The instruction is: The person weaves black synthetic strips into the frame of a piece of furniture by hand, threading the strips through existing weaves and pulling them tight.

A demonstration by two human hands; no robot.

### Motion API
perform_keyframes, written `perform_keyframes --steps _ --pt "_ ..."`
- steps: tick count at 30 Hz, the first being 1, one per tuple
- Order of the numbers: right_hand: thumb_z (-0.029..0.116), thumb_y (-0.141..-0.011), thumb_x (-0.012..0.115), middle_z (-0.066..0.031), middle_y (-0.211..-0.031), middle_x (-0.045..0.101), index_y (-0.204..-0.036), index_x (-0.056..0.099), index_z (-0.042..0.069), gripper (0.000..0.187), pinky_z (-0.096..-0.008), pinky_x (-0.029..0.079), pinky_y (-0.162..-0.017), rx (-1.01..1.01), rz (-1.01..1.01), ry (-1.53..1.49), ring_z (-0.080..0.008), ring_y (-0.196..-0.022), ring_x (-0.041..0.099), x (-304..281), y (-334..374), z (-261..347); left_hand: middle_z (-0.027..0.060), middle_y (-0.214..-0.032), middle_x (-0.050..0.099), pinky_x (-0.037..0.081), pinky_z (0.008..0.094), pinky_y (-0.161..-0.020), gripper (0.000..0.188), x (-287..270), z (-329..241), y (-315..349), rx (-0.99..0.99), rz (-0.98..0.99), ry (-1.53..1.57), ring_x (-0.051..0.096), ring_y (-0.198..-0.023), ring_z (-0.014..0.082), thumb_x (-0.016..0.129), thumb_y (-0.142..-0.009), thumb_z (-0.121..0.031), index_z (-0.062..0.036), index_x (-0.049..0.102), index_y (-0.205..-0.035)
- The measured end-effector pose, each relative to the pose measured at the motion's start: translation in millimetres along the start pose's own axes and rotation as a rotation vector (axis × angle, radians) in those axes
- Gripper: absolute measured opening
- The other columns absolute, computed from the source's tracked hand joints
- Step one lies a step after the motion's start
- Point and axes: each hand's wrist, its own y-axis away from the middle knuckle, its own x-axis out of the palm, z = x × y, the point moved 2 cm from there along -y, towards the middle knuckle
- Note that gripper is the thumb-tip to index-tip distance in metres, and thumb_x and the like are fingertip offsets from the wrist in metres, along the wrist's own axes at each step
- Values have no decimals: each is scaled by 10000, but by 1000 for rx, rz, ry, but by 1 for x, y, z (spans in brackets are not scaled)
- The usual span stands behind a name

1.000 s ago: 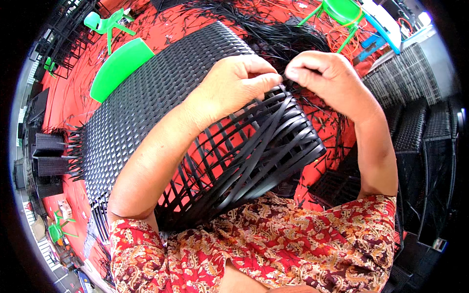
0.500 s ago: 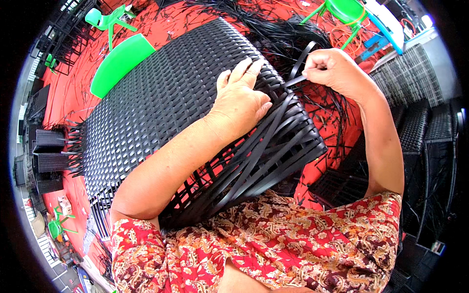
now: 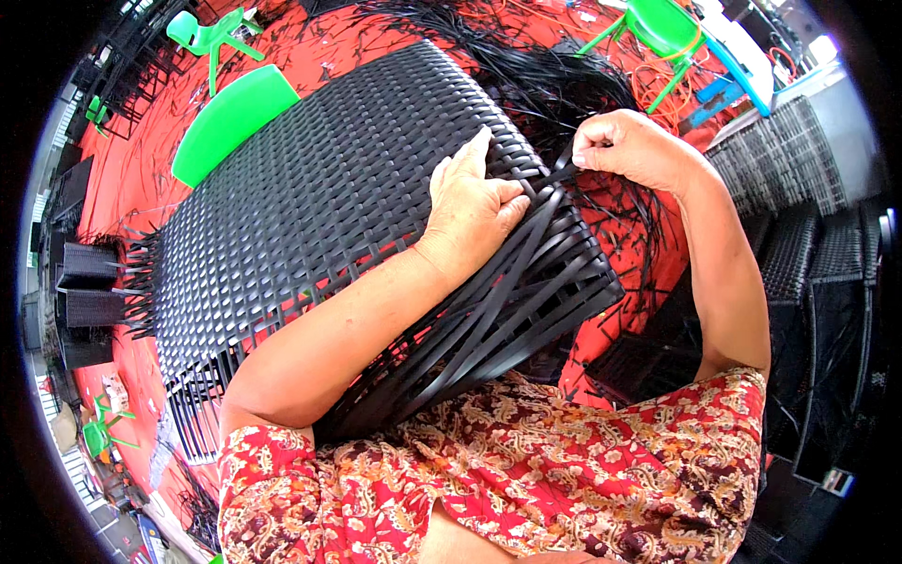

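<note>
Weaving black strips through a big woven panel [image 3: 310,216] that sits tilted across my lap and out over the red floor [image 3: 141,160]. Going left to right: loose strip ends [image 3: 141,282] fringe the panel's left edge, green plastic chair [image 3: 230,117] just beyond the far-left corner, dark wicker boxes [image 3: 80,301] well off to the left. My left hand [image 3: 470,211] lies flat, fingers spread, pressing the weave down right beside the unfinished corner. My right hand [image 3: 625,146] is closed in a pinch on one black strip [image 3: 554,179], pulled taut toward the panel's upper right edge.

To do this well, I'd judge: keep the left palm pinning the crossing so the row stays tight, pull the strip flat along its own line, no twisting, snug against the neighbouring strip. The diagonal strips [image 3: 507,310] near the bottom right look loose, easy to snag.

Room: free space above right for the pull, though a heap of loose black strands [image 3: 554,85] lies there and could tangle. Stacked wicker pieces [image 3: 799,169] crowd the far right, so sideways room is limited.
</note>
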Motion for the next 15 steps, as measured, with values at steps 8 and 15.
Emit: perform_keyframes --steps 8,15 --pt "165 -811 614 -37 -683 575 -797 621 -17 183 -283 414 -646 -28 93 -43 -112 -668 509 4 -3 3 282 -1372 347 272 434 -1044 217 1 1 4 -21 -35 46 377 -1226 426 689 -758 -242 -152 712 -954" --pt "154 -785 629 -66 -736 580 -789 631 13 141 -299 424 -680 138 18 92 -150 -729 547 10 -5 20 217 -1388 363 347 368 -1000 225 6 13 -2 -85 -21 220 492 -1141 302 699 -737 -177 -104 706 -950"
